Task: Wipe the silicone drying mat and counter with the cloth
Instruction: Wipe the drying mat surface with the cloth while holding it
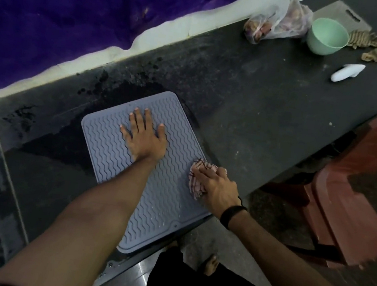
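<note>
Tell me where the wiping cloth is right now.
In the head view the cloth lies bunched under the right hand, on the right edge of the grey silicone mat, right of the left hand, which presses flat on the mat.

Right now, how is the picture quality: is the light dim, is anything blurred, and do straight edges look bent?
Head view: the light is dim and the picture soft; the dark counter shows faint patchy sheen, no strong glare. The wide lens makes the counter's back edge look curved. The grey mat, the left hand flat on it and the right hand gripping the cloth are fairly clear; the green bowl is softer.
</note>
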`<action>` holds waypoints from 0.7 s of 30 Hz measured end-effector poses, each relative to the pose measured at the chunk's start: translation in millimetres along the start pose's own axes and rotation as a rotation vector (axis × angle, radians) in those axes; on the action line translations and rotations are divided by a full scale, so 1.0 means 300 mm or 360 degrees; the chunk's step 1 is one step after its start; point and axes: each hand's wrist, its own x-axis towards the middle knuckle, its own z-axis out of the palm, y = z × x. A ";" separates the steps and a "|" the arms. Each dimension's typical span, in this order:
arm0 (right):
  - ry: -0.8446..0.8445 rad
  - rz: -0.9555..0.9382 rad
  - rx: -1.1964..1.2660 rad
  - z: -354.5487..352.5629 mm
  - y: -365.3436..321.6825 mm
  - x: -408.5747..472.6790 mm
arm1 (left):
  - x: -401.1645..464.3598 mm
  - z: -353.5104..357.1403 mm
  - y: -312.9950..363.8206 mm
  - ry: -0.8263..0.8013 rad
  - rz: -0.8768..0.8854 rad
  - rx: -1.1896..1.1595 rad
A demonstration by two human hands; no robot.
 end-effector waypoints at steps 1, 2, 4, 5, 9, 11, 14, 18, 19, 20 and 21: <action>0.0004 0.0013 0.0015 -0.003 -0.001 0.005 | -0.001 -0.001 -0.001 -0.0007 0.0002 0.0012; 0.0014 0.0028 0.0029 -0.009 -0.001 0.011 | -0.003 -0.003 -0.001 -0.0015 0.0003 0.0023; 0.0039 0.0033 0.0028 -0.009 -0.003 0.019 | -0.007 -0.010 -0.004 -0.0044 -0.0007 0.0020; 0.0055 0.0022 0.0034 -0.002 0.000 0.018 | -0.018 -0.015 0.000 -0.0053 -0.0010 0.0015; 0.0116 0.0007 0.0087 0.022 0.010 0.011 | -0.177 0.007 0.049 0.0001 0.0156 -0.0008; 0.0152 -0.0018 0.0087 0.023 0.011 0.013 | -0.281 0.044 0.079 -0.0014 0.0188 0.0007; 0.0132 -0.0084 0.0081 0.024 0.021 0.009 | -0.330 0.074 0.099 -0.0072 0.0083 0.0020; 0.0147 -0.0174 0.0092 0.033 0.059 -0.069 | -0.321 0.084 0.097 -0.0035 0.0070 0.0056; 0.0137 -0.0195 0.0085 0.042 0.073 -0.102 | -0.320 0.087 0.095 -0.0013 0.0070 0.0057; 0.0112 -0.0211 0.0081 0.051 0.092 -0.141 | -0.321 0.091 0.097 -0.0002 0.0069 0.0049; 0.0077 -0.0228 0.0076 0.059 0.111 -0.180 | -0.322 0.094 0.097 0.0004 0.0069 0.0034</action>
